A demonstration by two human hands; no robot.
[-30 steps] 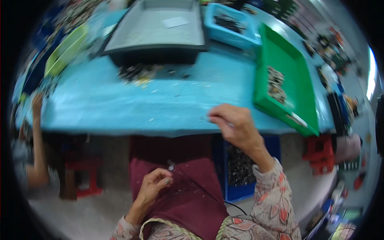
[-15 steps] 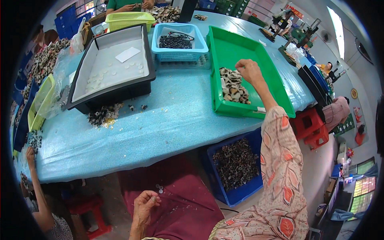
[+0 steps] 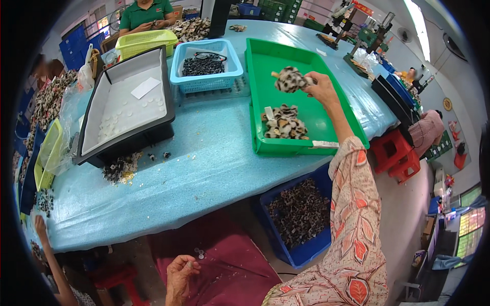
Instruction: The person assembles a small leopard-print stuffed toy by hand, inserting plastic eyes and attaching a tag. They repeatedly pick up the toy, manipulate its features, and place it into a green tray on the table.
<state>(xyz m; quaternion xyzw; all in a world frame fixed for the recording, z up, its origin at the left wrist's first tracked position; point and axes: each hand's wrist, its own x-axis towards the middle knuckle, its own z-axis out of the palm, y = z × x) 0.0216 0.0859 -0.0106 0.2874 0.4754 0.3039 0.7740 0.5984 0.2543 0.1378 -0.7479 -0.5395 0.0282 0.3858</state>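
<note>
My right hand is closed on a spotted plush piece, black, brown and cream, with a small tan tip at its left end. It is lifted above the green tray. Below it, more spotted plush pieces lie heaped near the tray's front left. Over my lap, my left hand has its fingers curled and pinched; whatever sits at the fingertips is too small to make out. Beside that hand, a few clear discs rest on the dark red cloth across my lap.
A black tray with white lining holds clear discs and a white card. Behind stand a light blue basket of small black parts with glasses, and a yellow-green basket. A blue bin sits below the table edge. Co-workers sit behind and at left.
My right hand has picked a spotted plush piece from the heap and raised it above the green tray. My left hand stays over my lap. The view has shifted slightly.
</note>
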